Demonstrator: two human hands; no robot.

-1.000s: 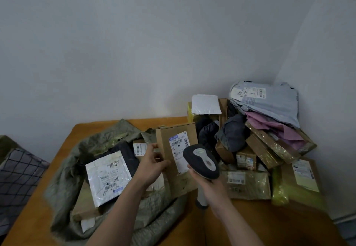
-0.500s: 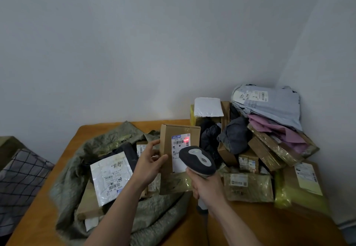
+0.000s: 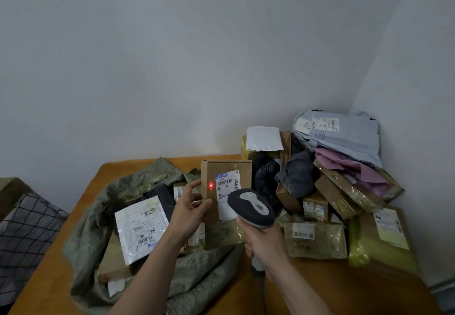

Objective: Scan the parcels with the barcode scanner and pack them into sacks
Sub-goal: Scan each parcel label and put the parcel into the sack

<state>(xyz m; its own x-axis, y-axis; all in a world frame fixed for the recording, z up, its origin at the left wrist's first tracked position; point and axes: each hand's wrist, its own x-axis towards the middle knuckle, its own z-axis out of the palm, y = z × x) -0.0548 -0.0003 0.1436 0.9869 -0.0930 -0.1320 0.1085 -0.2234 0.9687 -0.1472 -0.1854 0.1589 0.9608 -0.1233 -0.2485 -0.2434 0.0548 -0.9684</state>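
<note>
Hands are working at a wooden worktop (image 3: 339, 290). Left hand (image 3: 189, 212) is curling its grip round the edge of an upright cardboard parcel (image 3: 221, 169) above an open grey-green sack (image 3: 93, 218). Right hand (image 3: 264, 243) is wrapping its grip round a barcode scanner (image 3: 251, 207), which is casting a red dot (image 3: 211, 185) beside the label. More parcels (image 3: 344, 186) are lying heaped in the grey-walled corner.

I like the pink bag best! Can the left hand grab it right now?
Probably not yet. The left hand grips the brown box, and the pink bag lies far off in the pile, tucked under the grey bag, past the right hand with the scanner.
</note>
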